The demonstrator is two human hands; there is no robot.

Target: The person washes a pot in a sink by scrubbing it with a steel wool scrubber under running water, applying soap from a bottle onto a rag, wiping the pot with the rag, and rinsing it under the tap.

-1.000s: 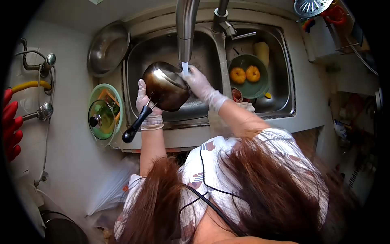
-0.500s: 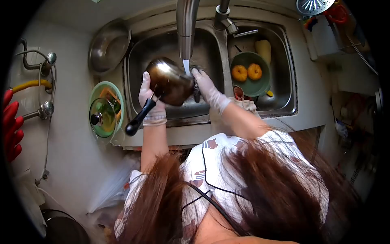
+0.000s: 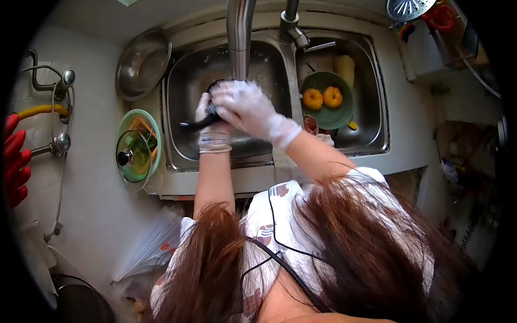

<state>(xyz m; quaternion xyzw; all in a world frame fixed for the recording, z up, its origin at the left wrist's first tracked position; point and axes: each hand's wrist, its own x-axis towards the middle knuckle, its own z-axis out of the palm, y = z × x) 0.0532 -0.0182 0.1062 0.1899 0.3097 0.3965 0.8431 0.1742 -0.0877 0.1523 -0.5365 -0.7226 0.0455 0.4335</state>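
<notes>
Both hands wear thin see-through gloves, over the left basin (image 3: 183, 102) under the tap (image 3: 240, 43). My left hand (image 3: 215, 121) is closed round the pot, whose black handle (image 3: 195, 126) points left; most of the pot is hidden behind my hands. Across the pot's near side lies my right hand (image 3: 242, 105), smeared by motion, its fingers bent over something dark I cannot make out. Water from the tap falls onto my right hand.
A steel bowl (image 3: 144, 64) and a green basin with vegetables (image 3: 157, 129) under a glass lid (image 3: 133, 156) stand left of the sink. In the right basin, a green pan (image 3: 328, 116) holds two orange pumpkins (image 3: 333, 97) beside a pale vegetable (image 3: 344, 70).
The pot has turned, so its rounded brown base no longer shows and its handle points more to the left. My right hand has moved left, over the pot and my left hand's fingers.
</notes>
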